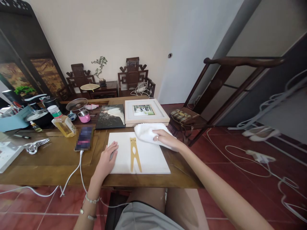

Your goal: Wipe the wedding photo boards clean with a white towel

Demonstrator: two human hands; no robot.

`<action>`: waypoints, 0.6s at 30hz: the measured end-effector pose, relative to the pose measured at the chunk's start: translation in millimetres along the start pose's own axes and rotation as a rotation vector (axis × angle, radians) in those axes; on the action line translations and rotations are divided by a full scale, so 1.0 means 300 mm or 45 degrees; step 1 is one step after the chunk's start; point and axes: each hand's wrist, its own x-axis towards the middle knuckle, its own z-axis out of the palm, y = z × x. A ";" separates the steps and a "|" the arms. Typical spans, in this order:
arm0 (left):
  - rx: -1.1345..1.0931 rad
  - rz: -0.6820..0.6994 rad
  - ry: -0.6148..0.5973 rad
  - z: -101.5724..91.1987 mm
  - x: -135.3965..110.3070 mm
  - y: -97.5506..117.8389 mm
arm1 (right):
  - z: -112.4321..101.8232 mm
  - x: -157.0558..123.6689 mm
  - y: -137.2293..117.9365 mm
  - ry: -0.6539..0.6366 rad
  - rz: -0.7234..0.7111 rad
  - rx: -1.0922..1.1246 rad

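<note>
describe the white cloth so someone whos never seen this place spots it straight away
On the wooden table, find the flat white panel bearing a golden, two-legged shape. The cloth covers its far right corner, under the person's right hand. Unlike that straight-edged panel, it looks rumpled.

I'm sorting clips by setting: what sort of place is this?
Probably a room in a home: carved wooden chairs, a potted tree between them, and a framed photo on the table suggest it.
</note>
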 end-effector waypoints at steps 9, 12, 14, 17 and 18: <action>0.012 0.002 -0.018 0.006 0.001 -0.007 | -0.016 -0.223 -0.067 -0.183 0.065 -0.089; -0.011 0.001 -0.003 0.009 0.002 -0.007 | -0.030 -0.339 -0.104 -0.344 0.111 -0.143; -0.020 -0.002 -0.003 0.008 0.003 -0.006 | -0.034 -0.382 -0.114 -0.416 0.163 -0.162; -0.022 -0.007 -0.007 0.007 0.003 -0.004 | -0.023 -0.368 -0.104 -0.309 0.296 -0.198; -0.022 -0.006 -0.006 0.006 0.002 -0.004 | -0.014 -0.342 -0.098 -0.240 0.309 -0.210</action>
